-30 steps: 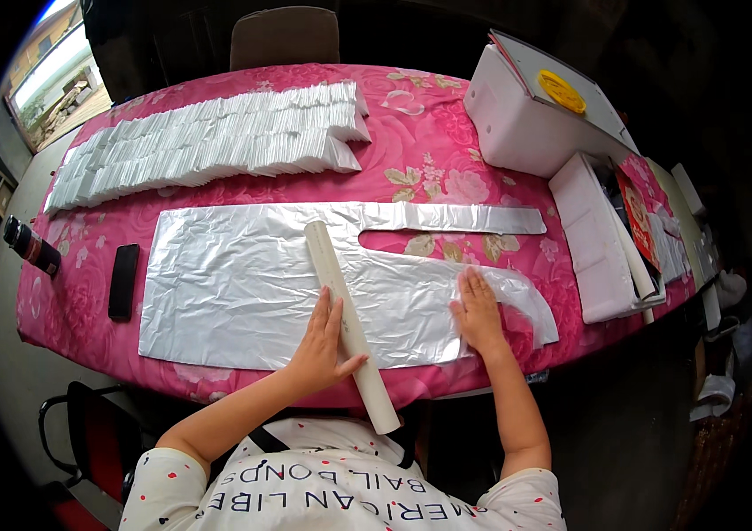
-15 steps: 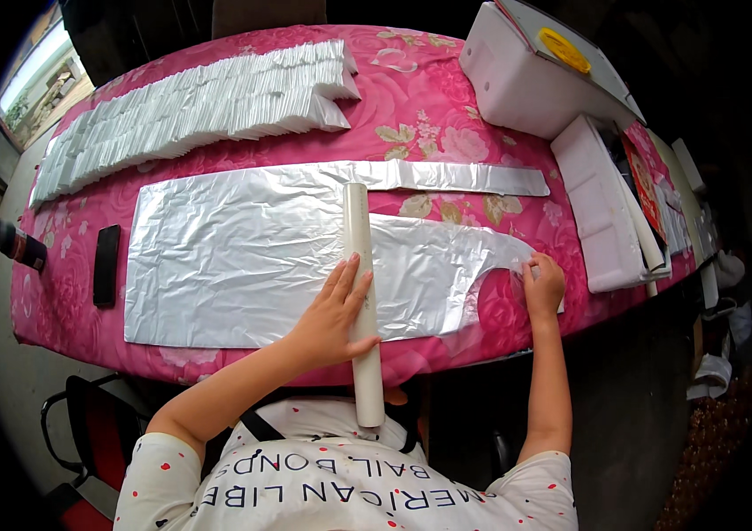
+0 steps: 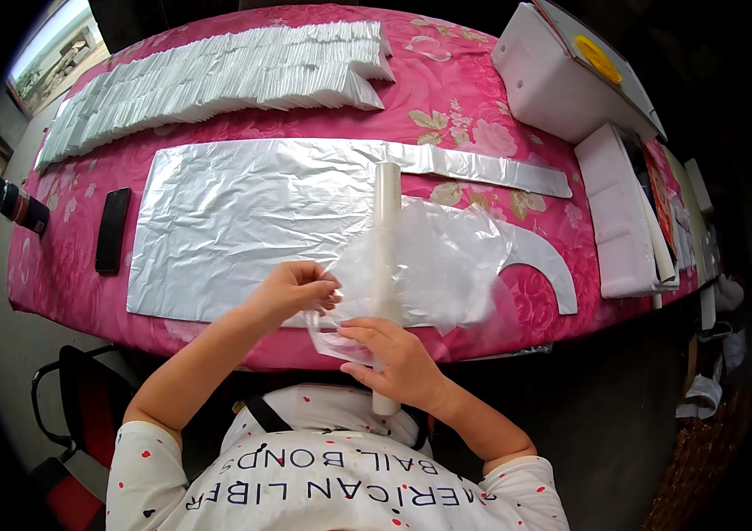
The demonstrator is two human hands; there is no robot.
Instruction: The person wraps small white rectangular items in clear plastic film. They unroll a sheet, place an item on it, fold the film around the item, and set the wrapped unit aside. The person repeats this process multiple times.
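Observation:
A clear plastic film (image 3: 451,252) lies crumpled over a white tube (image 3: 387,221), its near end drawn out to the left. My left hand (image 3: 299,290) pinches an edge of that film beside the tube. Across the tube's lower part, my right hand (image 3: 402,358) touches the film, thumb and fingers apart. Beneath lies a flat silvery-white plastic bag (image 3: 234,234) with a long straight strip at the far side and a curved one nearer me. The tube's near end reaches past the table edge toward my waist.
A long row of stacked folded white bags (image 3: 216,84) stands at the far left. At left are a black phone (image 3: 113,232) and a dark bottle (image 3: 20,207). White foam boxes (image 3: 562,84) occupy the right side of the pink flowered tablecloth (image 3: 66,296).
My right hand has come left from the curved strip to the tube, the clear film now over it. My left hand has left the tube and pinches the film.

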